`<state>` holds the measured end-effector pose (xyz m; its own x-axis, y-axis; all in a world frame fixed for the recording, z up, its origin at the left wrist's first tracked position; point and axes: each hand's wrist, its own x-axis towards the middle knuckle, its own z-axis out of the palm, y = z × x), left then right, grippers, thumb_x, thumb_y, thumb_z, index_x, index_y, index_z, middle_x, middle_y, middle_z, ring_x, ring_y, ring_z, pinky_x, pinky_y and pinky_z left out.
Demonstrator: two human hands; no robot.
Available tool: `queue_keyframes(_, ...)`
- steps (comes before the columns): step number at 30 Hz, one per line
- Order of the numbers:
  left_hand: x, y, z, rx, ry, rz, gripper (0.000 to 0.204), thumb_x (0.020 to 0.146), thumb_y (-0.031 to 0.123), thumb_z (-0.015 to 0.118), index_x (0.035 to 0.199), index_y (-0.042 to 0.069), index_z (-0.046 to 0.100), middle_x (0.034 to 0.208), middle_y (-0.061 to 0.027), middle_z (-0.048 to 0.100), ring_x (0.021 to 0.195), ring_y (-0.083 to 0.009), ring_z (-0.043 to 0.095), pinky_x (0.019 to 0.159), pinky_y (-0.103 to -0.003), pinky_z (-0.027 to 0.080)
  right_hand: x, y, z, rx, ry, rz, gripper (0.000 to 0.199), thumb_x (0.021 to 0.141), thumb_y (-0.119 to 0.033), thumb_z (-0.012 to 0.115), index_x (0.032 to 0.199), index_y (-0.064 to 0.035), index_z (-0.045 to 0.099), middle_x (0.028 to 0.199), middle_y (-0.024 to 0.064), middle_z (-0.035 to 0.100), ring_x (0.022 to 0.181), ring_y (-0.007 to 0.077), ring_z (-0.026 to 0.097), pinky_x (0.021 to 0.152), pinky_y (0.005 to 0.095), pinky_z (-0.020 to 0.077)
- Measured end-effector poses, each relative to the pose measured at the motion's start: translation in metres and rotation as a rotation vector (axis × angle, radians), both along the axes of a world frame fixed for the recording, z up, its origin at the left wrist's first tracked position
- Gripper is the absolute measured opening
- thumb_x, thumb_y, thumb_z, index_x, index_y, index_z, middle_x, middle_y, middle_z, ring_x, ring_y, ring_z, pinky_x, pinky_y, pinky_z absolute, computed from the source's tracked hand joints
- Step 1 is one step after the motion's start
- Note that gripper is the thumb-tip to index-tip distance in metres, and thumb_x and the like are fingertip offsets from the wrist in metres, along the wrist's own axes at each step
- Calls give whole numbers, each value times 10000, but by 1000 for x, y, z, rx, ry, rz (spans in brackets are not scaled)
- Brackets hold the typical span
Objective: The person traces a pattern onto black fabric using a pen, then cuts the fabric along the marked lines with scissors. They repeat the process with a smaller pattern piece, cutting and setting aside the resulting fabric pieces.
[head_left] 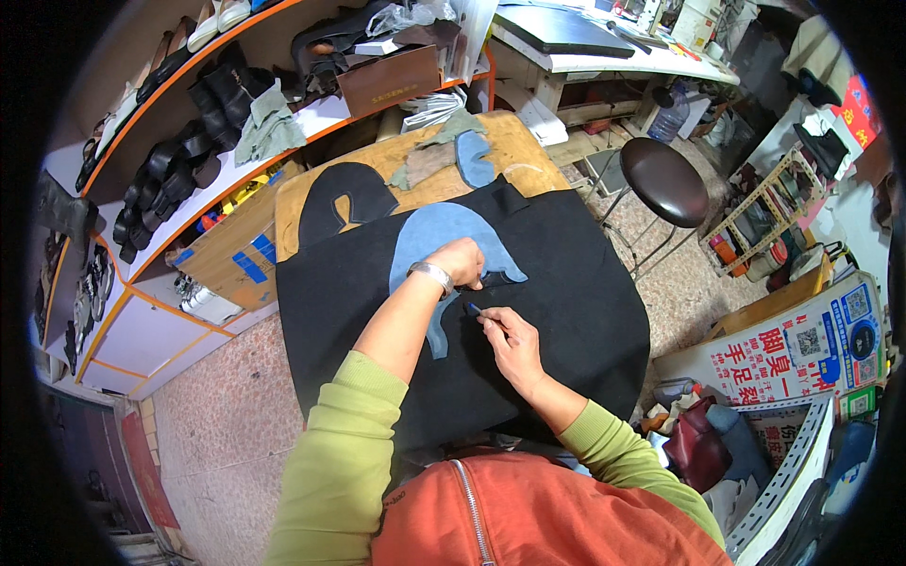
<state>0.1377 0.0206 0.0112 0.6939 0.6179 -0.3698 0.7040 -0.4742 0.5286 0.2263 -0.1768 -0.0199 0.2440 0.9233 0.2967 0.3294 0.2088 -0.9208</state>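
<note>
A red garment [543, 519] fills the bottom centre. Mid-frame, the right hand [514, 349] grips a blue pen [477, 310], long axis slanting, tip toward upper left. The left hand [458, 262], grasp unclear, rests on a curved blue piece [436, 226], its 2 ends pointing down and lower right.

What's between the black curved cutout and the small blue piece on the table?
A ragged brownish scrap and some bare wooden tabletop, in the head view.
</note>
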Motion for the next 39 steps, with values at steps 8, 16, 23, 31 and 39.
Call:
queue_keyframes(8,-2,-1,-1,10,-21,-10,227,645,72,844,726,-1,645,664,-107,639,608,-218,555,607,-373,477,42,20,15,170,-316,-173,196,864,-33,632,1059,-32,647,964,122,665,917,312,624,815,387,501)
queue_keyframes(16,4,0,4,-27,111,-2,258,687,156,849,891,63,723,864,-97,717,802,-257,668,733,-395,524,65,66,7,-46,-472,-71,241,745,-63,740,965,-71,642,859,59,668,888,288,595,796,407,458)
queue_keyframes(23,2,-1,12,-46,-7,-14,304,677,230,856,820,17,693,746,-121,689,689,-236,648,660,-370,513,64,70,0,-24,-523,-82,226,748,-77,734,957,-88,649,843,48,658,879,273,590,799,402,438)
queue_keyframes(31,4,2,1,59,-6,-34,331,693,238,840,855,-4,682,797,-168,693,760,-293,669,685,-385,509,79,74,-6,8,-427,-48,187,752,-45,706,930,-52,650,875,93,630,874,304,607,785,411,475)
queue_keyframes(39,9,3,2,80,24,-44,336,699,247,838,867,6,676,831,-161,693,794,-291,665,709,-380,507,94,53,3,31,370,-320,370,1020,-228,508,1265,42,572,990,58,666,850,104,569,817,249,463)
